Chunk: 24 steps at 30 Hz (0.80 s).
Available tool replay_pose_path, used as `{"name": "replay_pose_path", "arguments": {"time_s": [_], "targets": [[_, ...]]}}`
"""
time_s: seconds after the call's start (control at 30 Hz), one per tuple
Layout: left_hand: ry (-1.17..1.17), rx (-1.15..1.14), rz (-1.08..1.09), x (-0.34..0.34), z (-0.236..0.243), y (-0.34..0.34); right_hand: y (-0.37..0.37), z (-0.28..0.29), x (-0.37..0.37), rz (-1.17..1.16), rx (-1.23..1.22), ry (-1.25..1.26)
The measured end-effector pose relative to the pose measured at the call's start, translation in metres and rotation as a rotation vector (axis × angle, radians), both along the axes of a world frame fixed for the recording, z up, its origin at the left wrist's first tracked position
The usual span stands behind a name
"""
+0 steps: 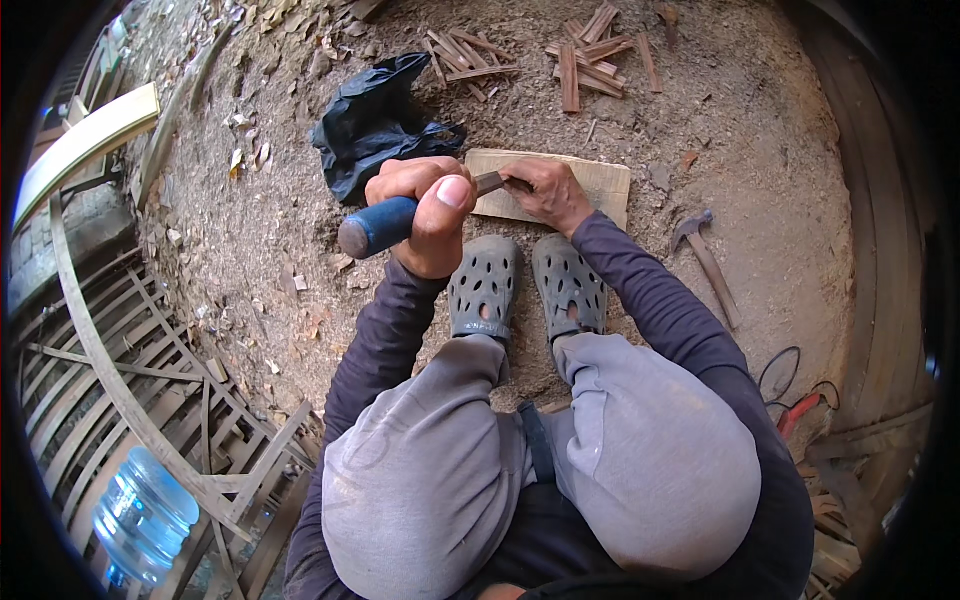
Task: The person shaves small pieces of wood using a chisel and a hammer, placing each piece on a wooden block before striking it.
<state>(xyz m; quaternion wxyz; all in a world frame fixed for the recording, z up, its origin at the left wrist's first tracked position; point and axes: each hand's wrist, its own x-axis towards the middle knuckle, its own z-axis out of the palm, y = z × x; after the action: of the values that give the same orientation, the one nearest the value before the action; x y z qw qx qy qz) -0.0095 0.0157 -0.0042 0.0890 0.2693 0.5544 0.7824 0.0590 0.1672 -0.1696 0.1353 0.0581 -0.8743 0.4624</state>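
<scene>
My left hand is closed round the blue handle of a tool with a dark, flat blade. The handle's rounded butt points toward the lower left. From my left fist the blade runs toward my right hand, whose fingers are bent and pinched by its far end. Whatever sits between those fingers is mostly hidden. Under my right hand a pale wooden board lies flat on the ground, just beyond my shoes. A crumpled black plastic bag lies left of the board, behind my left hand.
A claw hammer lies on the dirt to the right. Split reddish wood sticks are piled at the far side. Slatted wooden framework and a clear blue water jug stand at the left. A red-handled tool lies at the right.
</scene>
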Motion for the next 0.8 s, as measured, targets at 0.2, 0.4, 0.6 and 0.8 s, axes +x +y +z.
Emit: {"name": "replay_pose_path", "arguments": {"time_s": [0.2,0.4,0.6,0.8], "targets": [[0.492,-0.185,0.07,-0.007,-0.011,-0.004,0.002,0.003,0.0,0.036,0.019,-0.095],[0.241,-0.322,0.323,0.011,0.011,0.014,0.031,0.052,0.047,-0.244,-0.01,-0.115],[-0.054,-0.204,0.198,0.014,0.002,0.016,0.125,0.034,0.21,-0.695,0.576,-0.488],[-0.146,-0.195,0.144,0.016,0.009,0.016,0.139,0.024,0.253,-0.722,0.655,-0.607]]}}
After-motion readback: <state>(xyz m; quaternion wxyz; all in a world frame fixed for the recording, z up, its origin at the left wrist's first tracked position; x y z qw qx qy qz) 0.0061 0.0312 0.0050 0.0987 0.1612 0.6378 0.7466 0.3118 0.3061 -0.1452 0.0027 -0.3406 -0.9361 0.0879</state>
